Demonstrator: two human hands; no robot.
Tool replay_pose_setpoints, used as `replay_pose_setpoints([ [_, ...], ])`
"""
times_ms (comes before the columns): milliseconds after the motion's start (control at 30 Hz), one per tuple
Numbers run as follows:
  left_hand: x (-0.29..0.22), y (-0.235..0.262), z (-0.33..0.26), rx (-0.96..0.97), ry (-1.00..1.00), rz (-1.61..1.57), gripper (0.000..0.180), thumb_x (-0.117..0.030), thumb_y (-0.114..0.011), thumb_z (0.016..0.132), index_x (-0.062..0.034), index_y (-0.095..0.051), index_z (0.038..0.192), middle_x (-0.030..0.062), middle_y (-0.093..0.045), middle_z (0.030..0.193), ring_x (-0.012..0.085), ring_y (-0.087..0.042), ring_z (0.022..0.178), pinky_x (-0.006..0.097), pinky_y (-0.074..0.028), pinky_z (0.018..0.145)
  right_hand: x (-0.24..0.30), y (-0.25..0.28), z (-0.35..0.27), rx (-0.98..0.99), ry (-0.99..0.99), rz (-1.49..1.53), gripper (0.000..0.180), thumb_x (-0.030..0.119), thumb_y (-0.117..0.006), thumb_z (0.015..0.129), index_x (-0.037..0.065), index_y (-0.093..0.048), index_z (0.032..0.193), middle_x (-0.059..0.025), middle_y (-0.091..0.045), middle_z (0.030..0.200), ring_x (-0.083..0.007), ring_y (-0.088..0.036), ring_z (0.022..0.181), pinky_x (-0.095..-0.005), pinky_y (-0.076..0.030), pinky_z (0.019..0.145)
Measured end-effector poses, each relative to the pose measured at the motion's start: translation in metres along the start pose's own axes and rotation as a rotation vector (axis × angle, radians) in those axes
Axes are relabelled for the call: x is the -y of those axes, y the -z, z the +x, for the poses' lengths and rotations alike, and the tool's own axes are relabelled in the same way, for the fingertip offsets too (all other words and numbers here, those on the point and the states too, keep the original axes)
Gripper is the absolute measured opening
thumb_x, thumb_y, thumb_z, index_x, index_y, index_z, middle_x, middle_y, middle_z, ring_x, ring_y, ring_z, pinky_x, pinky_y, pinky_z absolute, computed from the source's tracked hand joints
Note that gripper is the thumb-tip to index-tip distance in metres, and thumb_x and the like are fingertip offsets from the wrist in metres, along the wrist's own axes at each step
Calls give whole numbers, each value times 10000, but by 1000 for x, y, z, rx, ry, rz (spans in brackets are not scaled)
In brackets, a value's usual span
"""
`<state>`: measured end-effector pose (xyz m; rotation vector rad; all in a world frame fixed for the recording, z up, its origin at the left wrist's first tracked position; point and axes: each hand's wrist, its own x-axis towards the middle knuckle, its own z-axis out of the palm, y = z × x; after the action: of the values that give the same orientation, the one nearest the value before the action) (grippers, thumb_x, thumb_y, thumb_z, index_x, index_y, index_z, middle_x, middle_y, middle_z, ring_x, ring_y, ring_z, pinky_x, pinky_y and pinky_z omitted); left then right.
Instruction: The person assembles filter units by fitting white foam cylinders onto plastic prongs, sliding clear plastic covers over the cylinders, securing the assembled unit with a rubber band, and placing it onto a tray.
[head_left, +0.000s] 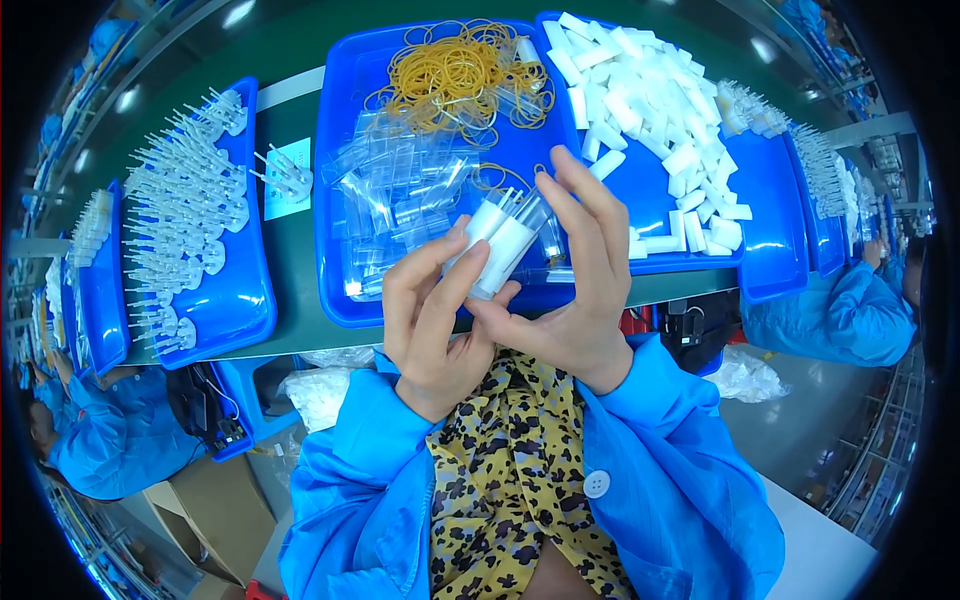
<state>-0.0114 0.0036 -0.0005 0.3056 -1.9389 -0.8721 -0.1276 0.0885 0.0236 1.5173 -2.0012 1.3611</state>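
A small bundle of white blocks with thin pale prongs sticking out of its top (pixel 505 242) is held in front of my chest, tilted to the upper right. My left hand (pixel 432 310) is closed round its left side, fingertips on the white face. My right hand (pixel 580 270) spans the bundle, with the thumb at the lower end and the index fingertip near the prongs; its other fingers are raised. Something transparent, like a plastic sleeve, shows along the bundle's right side. Behind it lie transparent plastic sleeves (pixel 400 190) and yellow rubber bands (pixel 455 75) in a blue tray (pixel 340 270).
On the right, white blocks (pixel 640 90) are heaped in a second blue tray (pixel 770 190). At left, a blue tray (pixel 250 290) carries many white pronged pieces (pixel 185 200). Another pronged piece (pixel 285 178) rests on a pale card. Co-workers in blue sit at both sides.
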Motion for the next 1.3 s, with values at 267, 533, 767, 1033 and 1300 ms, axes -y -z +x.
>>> replay_pose_setpoints([
  [267, 5, -1, -4, 53, -18, -1, 589, 37, -794, 690, -13, -550, 1224, 140, -486, 1206, 263, -554, 1093, 321, -580, 827, 0, -2, -6, -19, 46, -96, 594, 223, -786, 601, 26, -621, 1137, -121, -528, 1224, -302, -517, 1097, -411, -429, 904],
  [533, 4, -7, -7, -66, 231, -337, 571, 61, -765, 713, 22, -527, 1231, 161, -466, 1205, 259, -561, 1092, 339, -555, 891, 0, -1, -3, 80, -70, 155, 677, 225, -788, 623, 42, -562, 1234, -137, -510, 1245, -302, -501, 1126, -416, -406, 949],
  [767, 5, -6, -7, -88, 150, -406, 509, 86, -739, 732, 42, -503, 1181, 168, -406, 1236, 254, -561, 1084, 364, -545, 904, 1, -1, -8, 141, -486, 870, 622, 62, -672, 834, 30, -385, 1384, -131, -481, 1252, -208, -474, 1202, -355, -435, 979],
  [1033, -1, 14, 7, 94, 73, -94, 331, 40, -757, 661, -48, -646, 960, 126, -574, 1015, 297, -598, 996, 491, -430, 989, -9, 12, -5, 283, -563, 914, 577, 96, -582, 896, 28, -366, 1426, -121, -537, 1251, -149, -541, 1102, -283, -434, 916],
  [1300, 18, 41, 43, 338, -152, -139, 255, 36, -622, 734, -142, -753, 860, 146, -487, 1227, 343, -447, 1185, 481, -369, 1024, -11, 34, 0, 529, -669, 1155, 549, 218, -580, 843, 21, -458, 1341, -71, -657, 934, -107, -593, 882, -226, -434, 789],
])
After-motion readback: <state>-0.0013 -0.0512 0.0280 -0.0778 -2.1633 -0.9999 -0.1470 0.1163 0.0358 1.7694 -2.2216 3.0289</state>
